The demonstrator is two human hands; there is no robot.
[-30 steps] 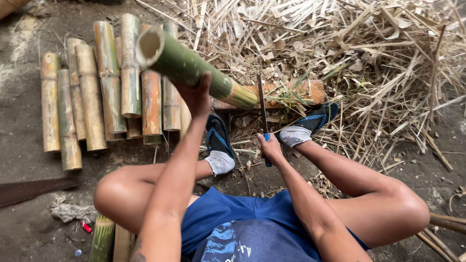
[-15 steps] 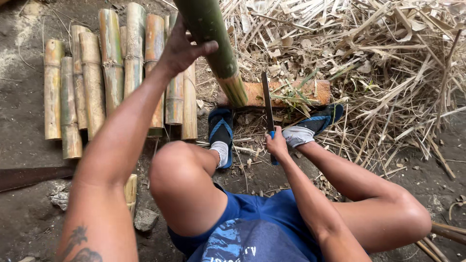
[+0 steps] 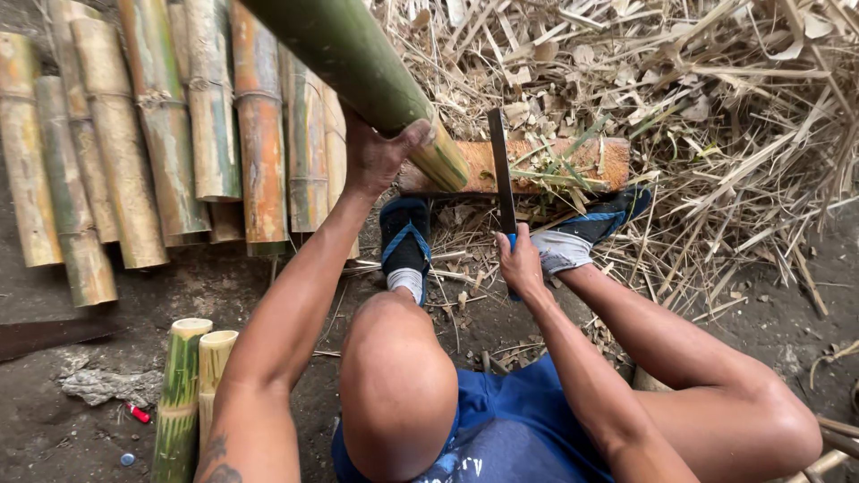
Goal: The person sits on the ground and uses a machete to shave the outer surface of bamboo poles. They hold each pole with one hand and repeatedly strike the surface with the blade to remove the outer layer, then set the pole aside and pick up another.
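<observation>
My left hand (image 3: 376,156) grips a thick green bamboo pole (image 3: 358,63) that slants up and out of the top of the view. Its cut lower end rests on an orange-brown wooden block (image 3: 582,161) lying on the ground in front of my feet. My right hand (image 3: 519,264) is closed around the blue handle of a long dark blade (image 3: 501,170), which points away from me and lies across the block just right of the pole's end. My feet in blue sandals (image 3: 403,237) sit on either side of the blade handle.
A row of cut bamboo sections (image 3: 161,134) lies side by side at the left. Two short bamboo pieces (image 3: 192,376) lie by my left arm. Dry bamboo husks and splinters (image 3: 716,98) pile up at the right. A rusty saw blade (image 3: 45,335) lies at the left edge.
My left hand has swung the green pole from lying slanted to the left up to a steeper angle, with its cut end staying on the block. The right hand with the blade has hardly moved.
</observation>
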